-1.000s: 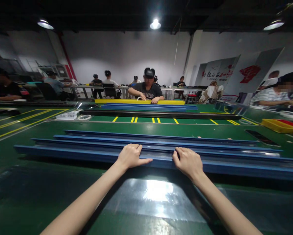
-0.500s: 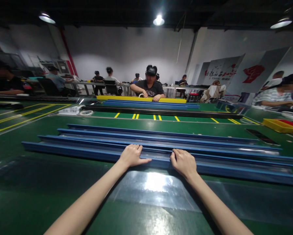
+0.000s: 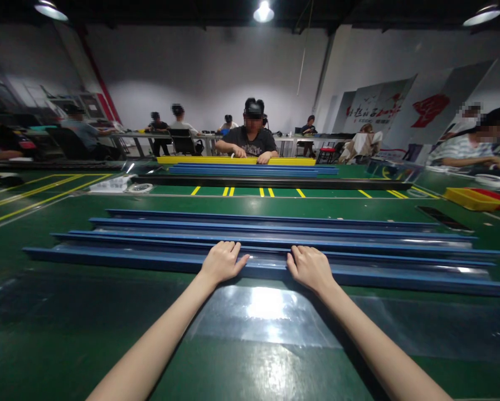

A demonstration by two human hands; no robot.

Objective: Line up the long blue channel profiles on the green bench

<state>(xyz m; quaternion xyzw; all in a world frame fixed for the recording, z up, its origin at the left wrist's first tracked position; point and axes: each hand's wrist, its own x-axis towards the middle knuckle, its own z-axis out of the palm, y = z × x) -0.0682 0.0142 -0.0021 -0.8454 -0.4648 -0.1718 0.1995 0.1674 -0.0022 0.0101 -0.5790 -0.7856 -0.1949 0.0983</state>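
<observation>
A long blue U-shaped channel (image 3: 120,258) lies crosswise in front of me, with shiny clear plastic inside it. My left hand (image 3: 222,263) grips it left of the middle, its fingers bent over the channel and its thumb pointing right. A short gap away, my right hand (image 3: 311,268) has its fingers curled over the same channel, thumb near the inner side. Both palms face down, and the fingertips are partly hidden. Just beyond lies a second blue channel (image 3: 183,225), parallel to the first. On my side, a clear plastic sheet (image 3: 228,326) lies flat and reflects the lamp.
Farther back on the green table (image 3: 216,374) lie a black bar (image 3: 266,182), blue strips (image 3: 250,170) and a yellow bar (image 3: 183,160), where a co-worker (image 3: 250,139) sits. A phone (image 3: 444,218) and a yellow tray (image 3: 471,199) are at right; a tape roll (image 3: 140,188) is at left.
The view has tilted down slightly. Both hands stay on the near channel; my left thumb now sits higher and closer to the hand. The near channel's right end appears higher in view.
</observation>
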